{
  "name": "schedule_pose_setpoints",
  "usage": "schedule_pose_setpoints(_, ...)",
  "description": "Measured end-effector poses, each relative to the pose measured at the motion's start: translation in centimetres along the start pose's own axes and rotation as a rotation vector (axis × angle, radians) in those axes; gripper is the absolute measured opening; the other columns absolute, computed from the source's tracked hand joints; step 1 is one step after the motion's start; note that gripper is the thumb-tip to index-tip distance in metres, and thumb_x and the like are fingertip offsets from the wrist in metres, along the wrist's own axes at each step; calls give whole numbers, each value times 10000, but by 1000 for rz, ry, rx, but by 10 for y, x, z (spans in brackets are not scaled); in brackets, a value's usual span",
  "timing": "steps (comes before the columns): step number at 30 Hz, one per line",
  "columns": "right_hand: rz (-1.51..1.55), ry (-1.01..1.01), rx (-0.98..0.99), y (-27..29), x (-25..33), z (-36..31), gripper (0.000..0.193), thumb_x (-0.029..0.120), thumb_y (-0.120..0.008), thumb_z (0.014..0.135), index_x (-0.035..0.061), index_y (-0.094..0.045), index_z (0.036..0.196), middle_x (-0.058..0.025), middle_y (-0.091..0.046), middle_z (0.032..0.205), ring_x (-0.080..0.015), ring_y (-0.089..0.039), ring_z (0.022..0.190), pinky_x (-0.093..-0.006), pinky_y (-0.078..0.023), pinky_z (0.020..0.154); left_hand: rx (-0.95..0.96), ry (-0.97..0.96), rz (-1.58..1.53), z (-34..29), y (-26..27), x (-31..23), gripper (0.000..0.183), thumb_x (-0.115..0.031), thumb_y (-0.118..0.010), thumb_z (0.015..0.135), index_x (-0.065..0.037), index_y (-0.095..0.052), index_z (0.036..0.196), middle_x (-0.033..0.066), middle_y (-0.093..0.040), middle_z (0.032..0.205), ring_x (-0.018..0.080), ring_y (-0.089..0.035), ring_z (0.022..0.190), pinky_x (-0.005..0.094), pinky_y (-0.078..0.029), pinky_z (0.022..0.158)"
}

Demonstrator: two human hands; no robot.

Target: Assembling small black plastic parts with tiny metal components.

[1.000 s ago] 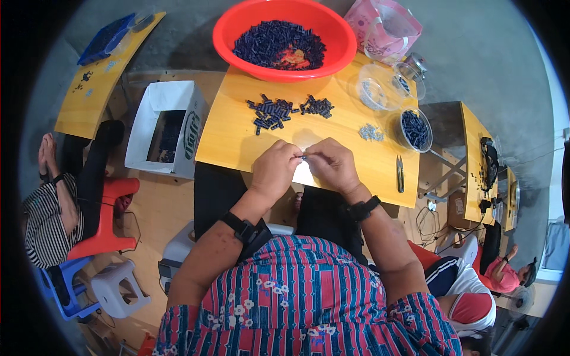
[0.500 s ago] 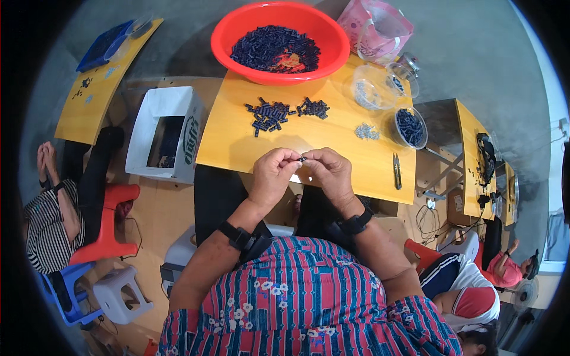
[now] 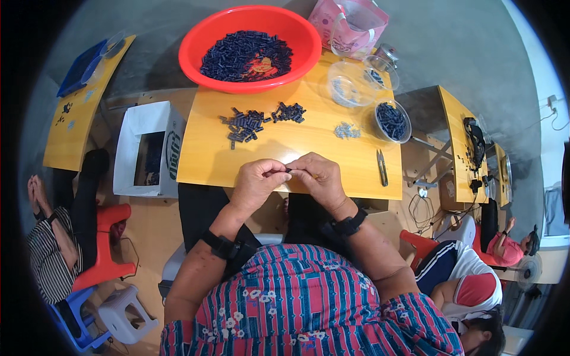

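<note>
Above the near edge of the yellow table, my left hand and my right hand meet fingertip to fingertip. Both pinch one small dark plastic piece, mostly covered by thumbs and forefingers. Beyond them lie a larger pile of dark pieces and a smaller pile of dark pieces. A small heap of silvery metal bits is farther right. To its right stands a clear round tub of dark pieces. Thread snips rest near the right edge.
A big red basin of dark pieces stands at the back, beside a pink bag, clear containers and a metal jar. A white box is left of the table. Other people sit at both sides, near stools.
The table and everything on it have shifted left in view, as the head turned slightly. My hands stay together on the small piece, which is now more covered by the fingers.
</note>
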State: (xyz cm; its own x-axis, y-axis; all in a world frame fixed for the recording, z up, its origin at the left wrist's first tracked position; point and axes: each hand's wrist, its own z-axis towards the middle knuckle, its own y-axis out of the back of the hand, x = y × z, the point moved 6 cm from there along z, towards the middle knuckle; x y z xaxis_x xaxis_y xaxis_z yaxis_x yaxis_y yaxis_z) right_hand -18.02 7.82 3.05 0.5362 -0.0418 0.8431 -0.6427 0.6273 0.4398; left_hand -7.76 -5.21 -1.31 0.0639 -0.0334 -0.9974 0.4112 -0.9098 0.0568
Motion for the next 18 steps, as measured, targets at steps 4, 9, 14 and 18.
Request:
schedule_pose_setpoints(4,-142,-48,-188,32,-13,-4,127,-4,-728,843,30,-766,959,-122,-733,880,-242,-704,826,-322,-553,752,-60,-147,224,5,2,-14,111,-85,-799,838,-16,-757,915,54,-715,825,114,-671,704,260,-536,652)
schedule_pose_setpoints(9,-406,-277,-414,92,-62,-10,91,59,-752,824,13,-759,903,-140,-707,817,-254,-687,695,-336,-555,681,-75,-168,236,4,3,-8,92,-75,-806,809,-37,-763,881,65,-705,816,145,-677,686,270,-536,635)
schedule_pose_setpoints(14,-627,-341,-379,107,-80,1,124,150,-765,817,44,-770,881,-149,-708,836,-301,-695,719,-383,-560,676,-72,-209,264,4,1,-13,92,3,-793,806,4,-746,885,51,-686,809,102,-623,668,238,-502,621)
schedule_pose_setpoints(18,-722,-295,-351,100,-77,11,128,177,-754,824,59,-768,871,-139,-707,844,-330,-694,748,-417,-560,691,-67,-217,261,4,1,-11,93,6,-791,802,4,-744,882,53,-682,810,105,-626,668,239,-501,614)
